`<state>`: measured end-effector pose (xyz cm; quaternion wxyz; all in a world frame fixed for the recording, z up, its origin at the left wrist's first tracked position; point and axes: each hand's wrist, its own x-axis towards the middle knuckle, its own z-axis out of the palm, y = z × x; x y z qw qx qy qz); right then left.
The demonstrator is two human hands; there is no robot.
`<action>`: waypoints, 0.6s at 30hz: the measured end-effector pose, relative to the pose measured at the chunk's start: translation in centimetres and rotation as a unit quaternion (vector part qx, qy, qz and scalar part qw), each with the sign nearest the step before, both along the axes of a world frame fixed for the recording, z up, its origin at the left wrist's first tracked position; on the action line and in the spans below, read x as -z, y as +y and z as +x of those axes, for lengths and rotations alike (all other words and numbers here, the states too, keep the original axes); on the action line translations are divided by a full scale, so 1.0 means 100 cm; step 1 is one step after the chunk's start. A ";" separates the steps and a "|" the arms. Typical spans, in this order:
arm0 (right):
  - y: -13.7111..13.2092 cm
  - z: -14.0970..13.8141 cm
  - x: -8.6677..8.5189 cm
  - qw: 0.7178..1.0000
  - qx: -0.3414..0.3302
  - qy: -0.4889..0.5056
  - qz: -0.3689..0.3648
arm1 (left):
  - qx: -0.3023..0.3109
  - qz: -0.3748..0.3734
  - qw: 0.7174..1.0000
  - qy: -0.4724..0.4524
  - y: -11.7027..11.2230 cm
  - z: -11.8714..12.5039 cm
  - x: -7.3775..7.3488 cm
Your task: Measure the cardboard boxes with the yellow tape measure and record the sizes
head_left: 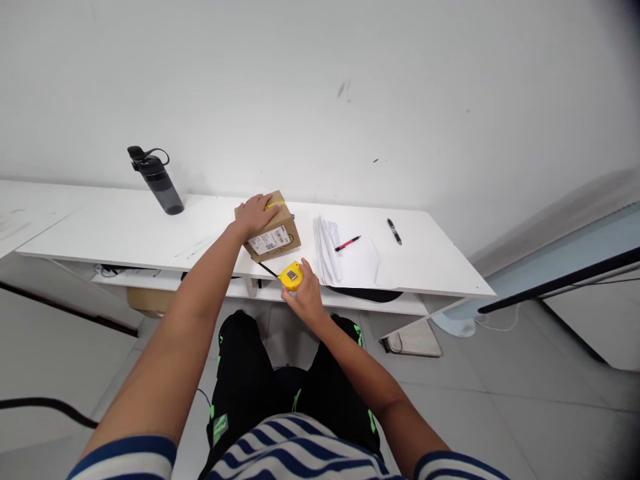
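A small brown cardboard box with a white shipping label stands near the front of the white table. My left hand lies over its top, fingers bent onto the cardboard, holding it. By those fingertips a narrow yellow strip shows on the box's top; I cannot tell whether it is tape blade. Just off the table's front edge, my right hand grips a yellow tape measure between thumb and fingers. A thin black strap or strip runs from its case towards the box's lower front edge.
Right of the box lie white papers with a red-and-black pen on top. A black pen rests further right. At the back left stands a dark water bottle. Under the white tabletop runs a shelf.
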<state>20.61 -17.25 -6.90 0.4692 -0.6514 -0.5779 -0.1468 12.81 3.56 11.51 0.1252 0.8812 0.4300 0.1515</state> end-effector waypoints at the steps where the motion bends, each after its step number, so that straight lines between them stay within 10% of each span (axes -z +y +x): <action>1: -0.005 -0.004 0.002 1.000 0.007 0.018 -0.001 | -0.001 -0.003 1.000 0.001 0.001 0.002 0.001; 9: -0.075 -0.003 0.001 0.991 0.073 0.101 0.041 | 0.105 0.031 0.991 0.073 -0.009 0.028 0.007; 18: -0.071 0.055 -0.055 0.976 0.092 -0.020 0.194 | 0.116 0.004 0.993 0.003 -0.044 0.014 -0.020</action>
